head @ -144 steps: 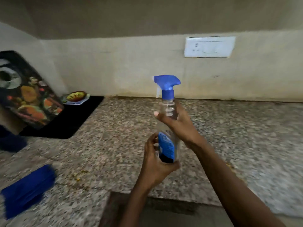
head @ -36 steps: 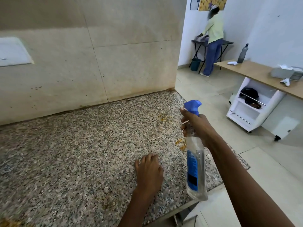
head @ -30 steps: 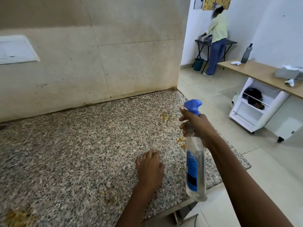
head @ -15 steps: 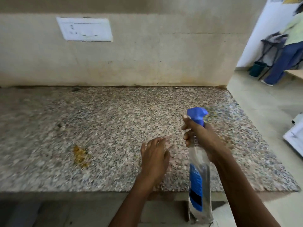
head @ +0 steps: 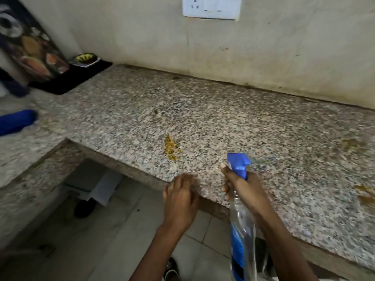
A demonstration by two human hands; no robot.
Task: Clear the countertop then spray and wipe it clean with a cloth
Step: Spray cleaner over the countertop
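Note:
My right hand (head: 244, 192) grips the neck of a clear spray bottle (head: 242, 236) with a blue trigger head and blue label, held over the front edge of the speckled granite countertop (head: 213, 118). My left hand (head: 180, 201) rests with straight fingers on the counter's front edge, just left of the bottle. A yellow crumb stain (head: 171, 148) lies on the granite ahead of both hands. More brownish stains (head: 363, 194) mark the right side. A folded blue cloth (head: 15, 121) lies on the left counter wing.
A black mat (head: 77, 78) in the back left corner carries a small dish (head: 86, 58), with a printed board (head: 30, 49) leaning on the wall. A white socket plate (head: 211, 8) sits on the wall. Tiled floor and my shoe show below the counter.
My view has swung left, bringing the blue cloth, mat and board back into sight. My left hand slid back to the counter's front edge. My right hand keeps its hold on the bottle.

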